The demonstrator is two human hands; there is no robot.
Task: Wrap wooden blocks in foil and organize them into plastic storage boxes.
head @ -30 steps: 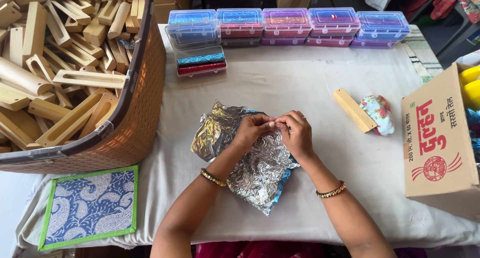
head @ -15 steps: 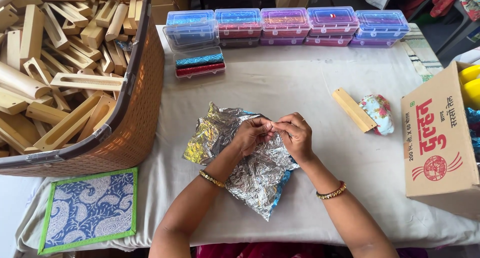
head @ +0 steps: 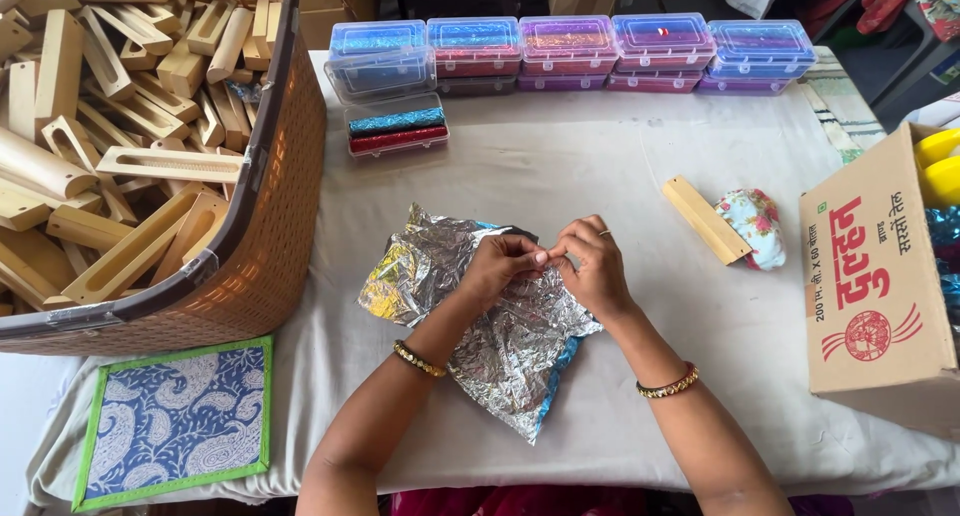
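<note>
My left hand and my right hand meet fingertip to fingertip over a crumpled silver foil bag that lies on the white cloth. Both hands pinch something very small between their fingertips; it is too small to identify. The foil bag has blue and yellow patches and spreads out under both wrists. Each wrist wears a gold bangle.
A brown wicker basket of wooden blocks stands at the left. A row of clear plastic boxes lines the far edge. A wooden block and floral pouch lie at the right, beside a cardboard box. A blue patterned mat lies front left.
My fingertips have stayed pinched together over the foil bag, shifting only slightly. The foil's left edge has moved a little.
</note>
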